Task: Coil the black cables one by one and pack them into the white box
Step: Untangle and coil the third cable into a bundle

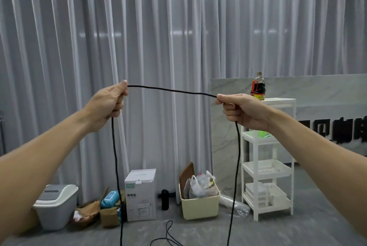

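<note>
My left hand (108,102) and right hand (241,110) each close around the black cable (170,90), stretched between them at chest height, its ends trailing to the floor. To coil well, I should form even loops. Beyond stands a white box (140,194).
</note>
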### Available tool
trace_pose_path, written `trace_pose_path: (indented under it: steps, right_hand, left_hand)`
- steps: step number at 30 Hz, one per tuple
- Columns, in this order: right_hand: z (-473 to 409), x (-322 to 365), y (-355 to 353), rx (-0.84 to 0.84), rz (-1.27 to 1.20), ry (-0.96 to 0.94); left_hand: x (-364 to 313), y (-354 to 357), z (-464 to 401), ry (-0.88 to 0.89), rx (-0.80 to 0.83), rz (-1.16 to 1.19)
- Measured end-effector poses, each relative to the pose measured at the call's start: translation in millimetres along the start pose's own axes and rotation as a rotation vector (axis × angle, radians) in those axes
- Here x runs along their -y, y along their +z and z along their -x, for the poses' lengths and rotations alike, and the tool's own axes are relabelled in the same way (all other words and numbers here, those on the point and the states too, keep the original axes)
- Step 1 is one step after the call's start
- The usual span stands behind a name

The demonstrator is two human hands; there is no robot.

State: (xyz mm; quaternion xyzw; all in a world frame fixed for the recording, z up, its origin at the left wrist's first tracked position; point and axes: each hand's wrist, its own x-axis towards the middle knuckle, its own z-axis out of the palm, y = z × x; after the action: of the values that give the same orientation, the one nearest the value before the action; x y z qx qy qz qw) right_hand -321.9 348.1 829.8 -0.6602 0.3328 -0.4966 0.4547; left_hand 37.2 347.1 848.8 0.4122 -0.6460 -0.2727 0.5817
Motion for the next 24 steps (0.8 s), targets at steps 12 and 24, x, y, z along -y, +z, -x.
trace_pose_path:
  steps: [12,24]
  right_hand:
    - [-14.6,-7.8,36.8,0.044,0.055,0.031]
    - [-15.6,-3.3,60.6,0.123,0.175,0.085]
  left_hand:
    - [6.0,37.1,18.9,-0.248,0.335,-0.257]
    - [-19.0,79.8,22.1,-0.164,0.51,-0.252]
